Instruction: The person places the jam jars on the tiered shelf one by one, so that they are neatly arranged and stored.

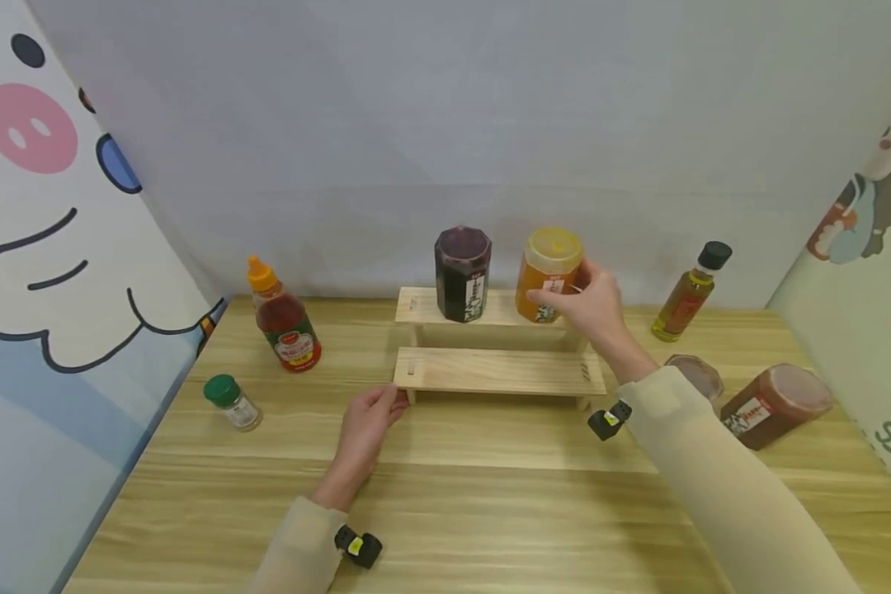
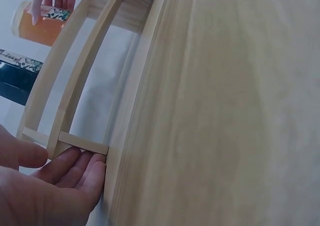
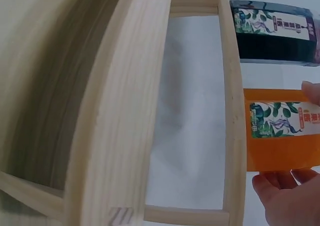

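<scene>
A two-tier wooden rack [image 1: 490,369] stands on the table. On its upper tier are a jar of dark purple jam [image 1: 462,276] and, to the right, a jar of orange jam [image 3: 280,151]. My right hand [image 1: 590,305] grips the orange jar, thumb across the front and fingers round the right side. In the right wrist view the orange jar's base meets the upper board. My left hand [image 1: 367,425] holds the rack's lower left corner. Seen from the left wrist, the thumb is at the board's edge and the fingers [image 2: 75,171] are against the leg.
On the left stand a red sauce bottle [image 1: 285,326] with an orange cap and a green-lidded spice jar [image 1: 233,404]. To the right are an oil bottle [image 1: 685,301] and two reddish-brown jars, one [image 1: 775,406] in front, another [image 1: 696,375] partly behind my sleeve. A pale wall closes the back.
</scene>
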A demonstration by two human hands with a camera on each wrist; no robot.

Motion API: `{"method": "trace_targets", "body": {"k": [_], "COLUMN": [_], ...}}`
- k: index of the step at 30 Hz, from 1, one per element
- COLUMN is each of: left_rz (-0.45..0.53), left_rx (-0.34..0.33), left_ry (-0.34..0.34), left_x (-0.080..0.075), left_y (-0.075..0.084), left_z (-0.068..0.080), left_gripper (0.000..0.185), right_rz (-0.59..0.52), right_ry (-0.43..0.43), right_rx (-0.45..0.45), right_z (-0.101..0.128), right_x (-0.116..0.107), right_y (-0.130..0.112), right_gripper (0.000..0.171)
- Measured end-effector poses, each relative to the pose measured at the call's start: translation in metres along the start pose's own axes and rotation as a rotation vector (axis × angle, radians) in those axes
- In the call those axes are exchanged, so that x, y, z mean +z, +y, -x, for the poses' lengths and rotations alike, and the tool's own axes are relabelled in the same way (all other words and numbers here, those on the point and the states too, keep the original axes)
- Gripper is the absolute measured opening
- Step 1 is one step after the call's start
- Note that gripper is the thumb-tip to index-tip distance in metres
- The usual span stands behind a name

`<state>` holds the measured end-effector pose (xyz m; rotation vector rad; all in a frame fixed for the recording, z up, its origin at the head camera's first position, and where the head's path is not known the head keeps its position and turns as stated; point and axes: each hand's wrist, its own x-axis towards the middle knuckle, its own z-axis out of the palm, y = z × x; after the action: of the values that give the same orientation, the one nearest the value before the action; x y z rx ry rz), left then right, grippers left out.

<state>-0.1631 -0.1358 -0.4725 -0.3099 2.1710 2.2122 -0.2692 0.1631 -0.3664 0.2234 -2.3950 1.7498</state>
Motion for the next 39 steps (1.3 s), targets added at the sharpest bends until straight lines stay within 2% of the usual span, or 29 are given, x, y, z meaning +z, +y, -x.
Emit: {"method": "trace_targets", "body": {"k": [6,13,17,22,26,34,39], "left_rz": [-0.018,-0.011,-0.009,-0.013,-0.017,-0.004,-0.003], "left_rx": [0.006,-0.002,-0.016,-0.015,-0.013,-0.005,-0.014], "left_ry": [-0.02,-0.022,-0.02,-0.016,-0.017,-0.021,-0.024], "left_x": [0.0,0.0,-0.001,-0.001,-0.001,0.0,-0.001], "left_y": [0.0,0.001,0.002,0.002,0.002,0.002,0.002], "left_z": [0.0,0.0,0.0,-0.001,0.0,0.0,0.001], "left_gripper": [0.037,0.037,0.036,0.036,0.037,0.037,0.037], "right_rz": [-0.069,-0.096,-0.087,0.004,0.09,0.152,0.19], "right_ry": [0.023,0.042,0.026,0.023,0.002,0.009,0.042], "right_rx": [-0.03,0.023,0.017,-0.051,-0.088,-0.092,-0.047], "right_z": [0.014,0.032,0.041,0.053,0.068,0.094,0.104], "right_x": [-0.005,-0.017,-0.025,-0.037,-0.049,-0.073,-0.089], "right_y": [0.0,-0.004,-0.008,-0.009,-0.01,-0.012,-0.009], "right_gripper": [0.065,0.079,0.078,0.071,0.072,0.073,0.07]}}
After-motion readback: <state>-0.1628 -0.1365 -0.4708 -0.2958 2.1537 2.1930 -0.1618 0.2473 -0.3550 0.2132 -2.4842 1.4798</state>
